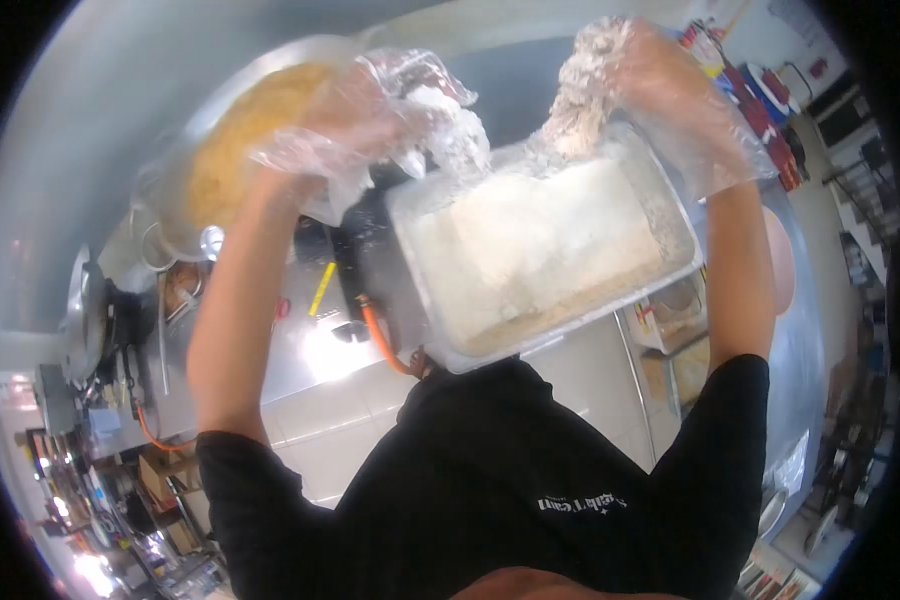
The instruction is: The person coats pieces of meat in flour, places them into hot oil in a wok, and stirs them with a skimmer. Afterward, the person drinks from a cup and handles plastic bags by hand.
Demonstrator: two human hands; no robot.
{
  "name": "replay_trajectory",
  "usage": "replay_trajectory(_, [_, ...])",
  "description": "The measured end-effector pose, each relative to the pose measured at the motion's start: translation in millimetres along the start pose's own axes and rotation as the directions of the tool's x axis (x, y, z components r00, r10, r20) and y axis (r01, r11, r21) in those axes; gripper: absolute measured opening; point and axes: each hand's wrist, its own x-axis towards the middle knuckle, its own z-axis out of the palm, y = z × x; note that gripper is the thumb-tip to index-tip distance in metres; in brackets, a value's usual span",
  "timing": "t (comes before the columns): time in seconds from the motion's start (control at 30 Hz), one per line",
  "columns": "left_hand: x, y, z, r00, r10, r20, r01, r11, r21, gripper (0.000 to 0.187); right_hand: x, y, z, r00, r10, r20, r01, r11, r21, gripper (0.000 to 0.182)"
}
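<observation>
A rectangular tub [560, 345] of white flour [550, 230] stands in front of my body. My left hand [390, 115], in a clear plastic glove, is above its far left corner. Its fingers are curled and caked in white flour, which hides what they hold, if anything. My right hand [650, 75], also in a clear glove, is raised over the far right edge. It grips a pinkish, flour-coated piece [575, 105], apparently raw meat, that hangs down to the flour. Flour also covers the right fingers.
A large round pan [295, 48] with yellow contents stands at the far left, beside my left forearm. Metal cups [157, 247] and an orange hose [378, 335] are on the left. A shelf with a box [670, 315] is below the tub's right side.
</observation>
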Motion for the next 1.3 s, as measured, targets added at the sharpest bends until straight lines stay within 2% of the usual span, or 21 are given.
replay_trajectory(0.03, [-7.4, -4.7, -19.7, 0.998, -0.022, -0.055, 0.028, 0.993, 0.115, 0.028, 12.9, -17.9, -11.8, 0.999, -0.018, -0.030, 0.019, 0.998, 0.054, 0.021])
replay_trajectory(0.07, [-15.6, -9.2, -40.2, 0.998, -0.059, -0.034, 0.060, 0.998, 0.031, 0.030, 25.3, -39.1, -22.1, 0.998, -0.032, -0.057, 0.039, 0.993, 0.116, 0.021])
replay_trajectory(0.17, [-34.1, -37.3, -95.0, 0.990, -0.103, -0.093, 0.106, 0.994, 0.033, 0.031, 53.1, -105.6, -42.3, 0.992, -0.077, -0.101, 0.104, 0.947, 0.303, 0.019])
replay_trajectory(0.2, [-47.5, -27.3, -107.0, 0.941, -0.246, -0.233, 0.269, 0.960, 0.072, 0.030, 60.8, -126.2, -43.9, 0.991, -0.087, -0.102, 0.119, 0.925, 0.360, 0.019])
replay_trajectory(0.3, [-59.3, -54.7, -160.3, 0.967, -0.156, -0.201, 0.237, 0.840, 0.489, 0.032, 92.6, -187.5, -31.1, 0.993, -0.114, -0.026, 0.112, 0.868, 0.483, 0.018])
replay_trajectory(0.37, [-74.5, -124.7, -189.7, 0.954, 0.142, -0.264, 0.011, 0.863, 0.505, 0.030, 147.9, -204.2, 11.8, 0.924, -0.382, -0.017, 0.378, 0.908, 0.183, 0.025])
replay_trajectory(0.43, [-92.5, -170.9, -202.3, 0.922, 0.119, -0.368, 0.018, 0.937, 0.350, 0.028, 195.7, -222.6, 74.9, 0.908, -0.419, 0.017, 0.413, 0.901, 0.131, 0.025])
replay_trajectory(0.5, [-104.2, -196.0, -213.4, 0.874, -0.230, -0.429, 0.233, 0.971, -0.045, 0.028, 201.7, -254.8, 94.0, 0.923, -0.352, 0.156, 0.355, 0.935, 0.006, 0.023])
replay_trajectory(0.6, [-118.8, -258.2, -229.2, 0.864, -0.277, -0.421, 0.344, 0.935, 0.090, 0.020, 231.8, -260.7, 142.2, 0.906, -0.346, 0.243, 0.340, 0.938, 0.066, 0.023])
replay_trajectory(0.67, [-129.7, -282.9, -229.6, 0.845, -0.302, -0.442, 0.386, 0.916, 0.112, 0.018, 249.5, -256.9, 162.9, 0.890, -0.315, 0.331, 0.305, 0.949, 0.082, 0.024])
replay_trajectory(0.7, [-133.4, -293.8, -229.1, 0.835, -0.313, -0.452, 0.405, 0.906, 0.122, 0.018, 263.3, -246.2, 188.7, 0.903, -0.321, 0.284, 0.321, 0.946, 0.050, 0.024])
replay_trajectory(0.77, [-134.7, -317.5, -230.7, 0.800, -0.379, -0.466, 0.434, 0.901, 0.013, 0.022, 295.1, -225.6, 233.9, 0.924, -0.334, 0.188, 0.343, 0.939, -0.016, 0.025])
replay_trajectory(0.83, [-129.9, -346.7, -229.5, 0.774, -0.417, -0.477, 0.450, 0.892, -0.050, 0.024, 286.3, -227.3, 231.4, 0.975, -0.209, -0.072, 0.213, 0.975, 0.063, 0.026])
replay_trajectory(0.87, [-125.0, -363.2, -229.2, 0.764, -0.423, -0.487, 0.455, 0.889, -0.058, 0.023, 284.5, -228.4, 227.5, 0.971, -0.132, -0.198, 0.156, 0.981, 0.115, 0.026])
replay_trajectory(0.9, [-120.5, -373.5, -231.4, 0.754, -0.430, -0.497, 0.461, 0.885, -0.067, 0.023, 290.0, -231.1, 215.8, 0.984, -0.092, -0.152, 0.114, 0.983, 0.142, 0.025])
replay_trajectory(0.97, [-104.4, -373.8, -230.7, 0.734, -0.472, -0.488, 0.556, 0.831, 0.031, 0.022, 294.1, -237.1, 181.8, 0.999, -0.012, -0.047, 0.020, 0.981, 0.194, 0.023])
replay_trajectory(1.07, [-75.4, -368.4, -224.9, 0.714, -0.508, -0.482, 0.618, 0.781, 0.092, 0.019, 288.4, -235.8, 142.8, 0.999, -0.028, -0.034, 0.034, 0.978, 0.207, 0.024])
replay_trajectory(1.17, [-46.2, -383.3, -219.5, 0.729, -0.509, -0.457, 0.627, 0.764, 0.150, 0.018, 267.9, -223.2, 110.6, 0.989, -0.135, -0.068, 0.146, 0.969, 0.199, 0.023])
replay_trajectory(1.27, [-8.6, -410.7, -207.6, 0.732, -0.483, -0.481, 0.639, 0.733, 0.236, 0.020, 220.0, -210.2, 77.4, 0.915, -0.338, -0.217, 0.361, 0.929, 0.075, 0.020])
replay_trajectory(1.3, [3.5, -411.7, -204.0, 0.728, -0.472, -0.497, 0.645, 0.717, 0.263, 0.021, 201.8, -208.2, 66.5, 0.955, -0.228, -0.189, 0.254, 0.959, 0.126, 0.020])
